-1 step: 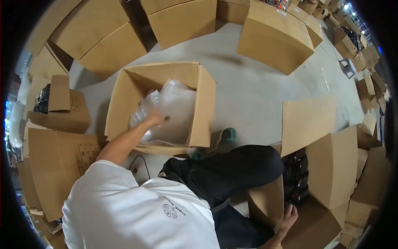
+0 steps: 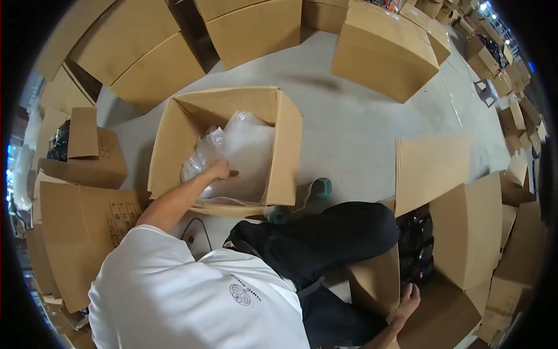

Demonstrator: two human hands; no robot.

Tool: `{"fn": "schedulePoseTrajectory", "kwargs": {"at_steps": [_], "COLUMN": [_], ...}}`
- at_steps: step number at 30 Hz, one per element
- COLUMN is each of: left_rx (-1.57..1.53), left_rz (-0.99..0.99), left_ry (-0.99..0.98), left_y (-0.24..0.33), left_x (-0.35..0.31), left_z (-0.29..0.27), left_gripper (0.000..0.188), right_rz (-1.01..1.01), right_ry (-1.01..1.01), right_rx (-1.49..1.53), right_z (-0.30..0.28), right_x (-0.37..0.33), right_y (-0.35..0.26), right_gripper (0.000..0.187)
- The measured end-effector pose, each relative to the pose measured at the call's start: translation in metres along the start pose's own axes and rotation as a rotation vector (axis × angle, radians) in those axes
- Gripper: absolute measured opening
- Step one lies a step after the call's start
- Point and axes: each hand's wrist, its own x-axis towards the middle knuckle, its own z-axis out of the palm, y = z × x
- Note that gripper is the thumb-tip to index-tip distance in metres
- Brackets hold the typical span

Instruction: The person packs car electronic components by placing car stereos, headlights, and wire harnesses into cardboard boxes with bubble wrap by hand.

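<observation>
Fingers of the left hand (image 2: pixel 220 170) half-curl over bubble wrap (image 2: pixel 251 148) in the left carton (image 2: pixel 287 151); whether they or the right hand (image 2: pixel 410 299), near black packages (image 2: pixel 416 244) in the right carton (image 2: pixel 372 282), pinch anything, I cannot tell. Bubble wrap seems laid, left side unflattened.

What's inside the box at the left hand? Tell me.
The box holds crinkled plastic wrap, with the left hand over it. Anything beneath the wrap is covered from view.
</observation>
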Motion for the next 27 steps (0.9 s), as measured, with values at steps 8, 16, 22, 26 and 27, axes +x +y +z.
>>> {"fn": "schedulePoseTrajectory", "kwargs": {"at_steps": [8,16,22,26,27], "left_rx": [0.195,-0.179,-0.957,-1.081,-1.18], "left_rz": [-0.11,0.204,0.33,0.441,0.428], "left_ry": [0.269,0.949,0.317,0.065,-0.02], "left_y": [0.036,0.095,0.095,0.122,0.129], "left_x": [0.01,-0.044,-0.056,-0.07,-0.078], "left_z": [-0.062,-0.206,-0.246,-0.247,-0.246], "left_gripper": [0.026,0.019,0.027,0.025,0.025], "right_rz": [0.109,0.056,-0.067,-0.362,-0.35], "right_ry": [0.018,0.133,0.129,0.297,0.251], "right_rx": [0.248,0.225,0.395,0.358,0.507], "right_z": [0.008,0.014,0.029,0.028,0.024], "right_x": [-0.008,-0.01,-0.021,-0.044,-0.052], "right_y": [0.024,-0.011,-0.08,-0.184,-0.216], "right_gripper": [0.03,0.028,0.022,0.017,0.016]}}
